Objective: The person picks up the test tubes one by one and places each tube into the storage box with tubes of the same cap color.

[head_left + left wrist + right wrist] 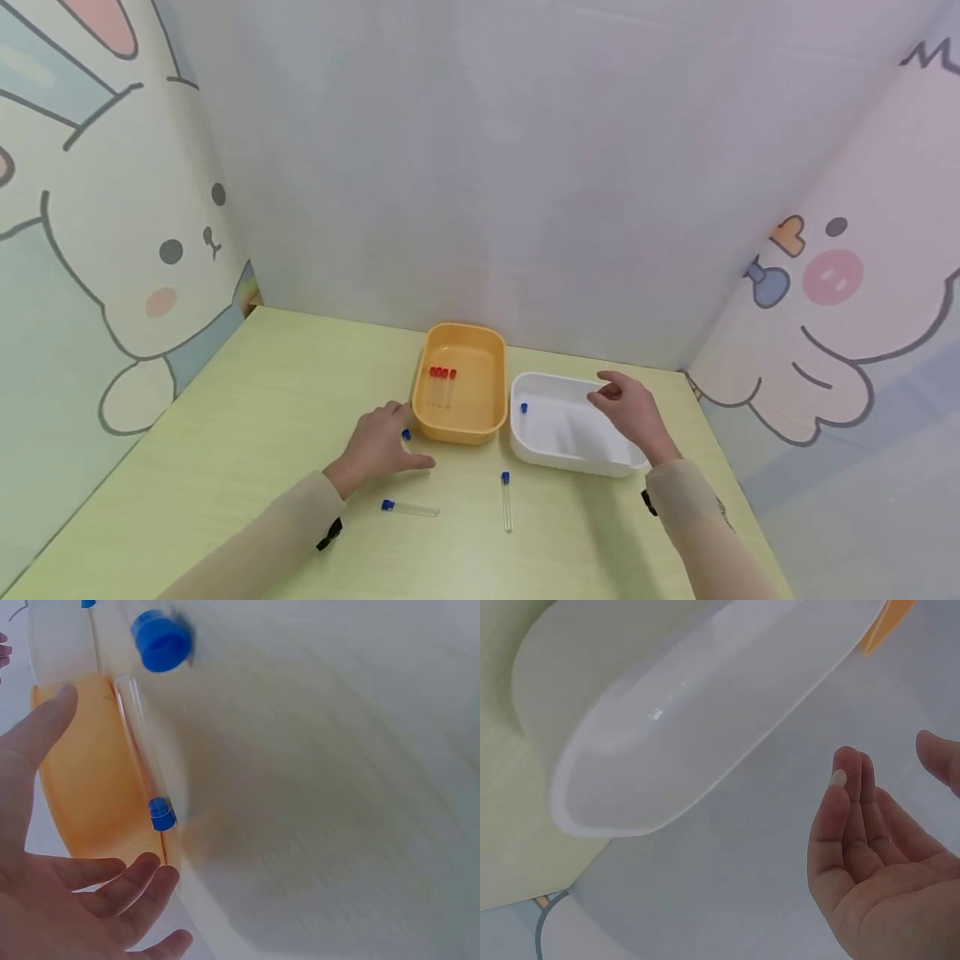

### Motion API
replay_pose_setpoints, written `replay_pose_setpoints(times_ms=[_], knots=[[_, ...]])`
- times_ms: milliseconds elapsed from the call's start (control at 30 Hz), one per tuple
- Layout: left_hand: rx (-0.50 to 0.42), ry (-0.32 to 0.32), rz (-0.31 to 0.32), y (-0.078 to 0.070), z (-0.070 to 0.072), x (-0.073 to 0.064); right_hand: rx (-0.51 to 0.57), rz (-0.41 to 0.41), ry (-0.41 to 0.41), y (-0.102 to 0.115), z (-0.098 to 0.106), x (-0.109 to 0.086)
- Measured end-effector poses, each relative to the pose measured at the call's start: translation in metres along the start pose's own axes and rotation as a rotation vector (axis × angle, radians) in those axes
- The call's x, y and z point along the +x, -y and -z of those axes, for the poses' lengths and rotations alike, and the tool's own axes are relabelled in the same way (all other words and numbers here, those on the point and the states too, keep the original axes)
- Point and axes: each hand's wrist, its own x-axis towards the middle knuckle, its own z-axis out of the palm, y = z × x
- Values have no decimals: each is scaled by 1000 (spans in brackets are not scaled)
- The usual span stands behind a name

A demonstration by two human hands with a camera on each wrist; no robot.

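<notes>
My left hand, fingers spread and holding nothing, reaches over a test tube with a blue cap beside the orange tray. The hand hides part of this tube in the head view; in the left wrist view the tube lies between thumb and fingers, apart from them. Over the right part of the white tray hovers my right hand, its fingers loosely bent around nothing. Inside that tray, near its left wall, a blue cap shows. In the right wrist view the palm faces the camera, beyond the tray's rim.
Several red-capped test tubes lie side by side in the orange tray. Two more blue-capped tubes lie on the table: one below my left hand, another in front of the trays. A grey curtain hangs behind the table.
</notes>
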Motion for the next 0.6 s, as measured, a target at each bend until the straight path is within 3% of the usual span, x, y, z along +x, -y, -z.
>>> replay_pose_setpoints(times_ms=[200, 600], knots=[[53, 19, 13, -1, -6, 0, -20, -25, -23, -12, 5, -15], [70, 49, 12, -2, -11, -2, -144, -87, -92, -49, 2, -32]])
